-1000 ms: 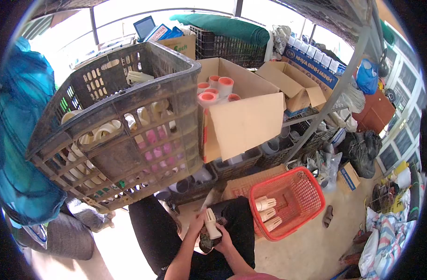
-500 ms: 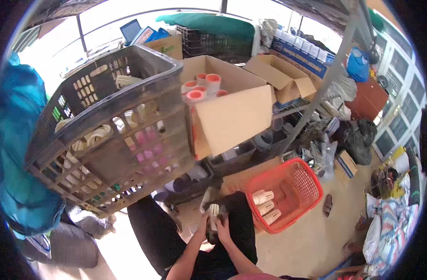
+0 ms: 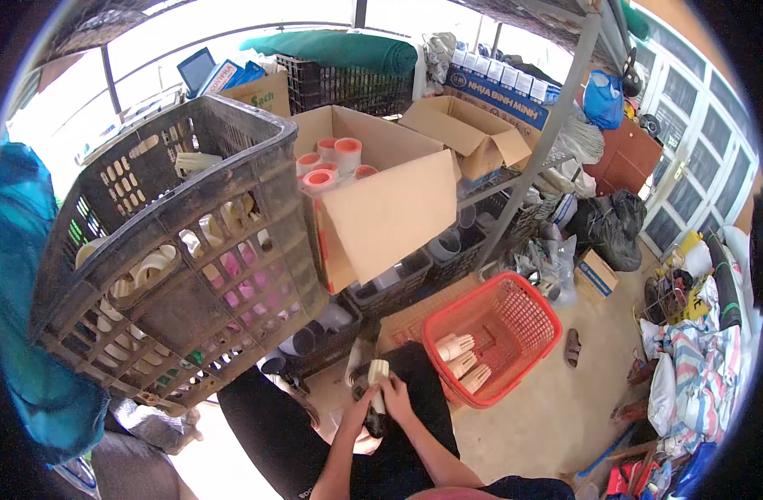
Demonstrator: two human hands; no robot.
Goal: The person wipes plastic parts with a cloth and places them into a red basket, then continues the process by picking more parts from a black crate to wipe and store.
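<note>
Over my lap, my left hand [image 3: 360,407] and my right hand [image 3: 395,395] are closed round a cream slotted plastic fitting [image 3: 379,371]. Its pronged end points up and away from me, while my fingers cover part of its lower body. A dark item [image 3: 373,423] shows just below my hands. To the right, a red plastic basket [image 3: 515,367] sits on the floor, with several similar cream fittings [image 3: 462,364] lying along its left side.
A large black crate [image 3: 173,287] of plastic parts stands high at left. Beside it, a cardboard box [image 3: 390,221] holds white tubes with orange-red ends. A metal post [image 3: 541,137] slants down at the shelf's right. A sandal [image 3: 572,347] and striped sacks [image 3: 702,375] lie at right.
The view has turned slightly to the right, so the surroundings sit further left. My hands have shifted on the fitting, with the right fingers now nearer its pronged end.
</note>
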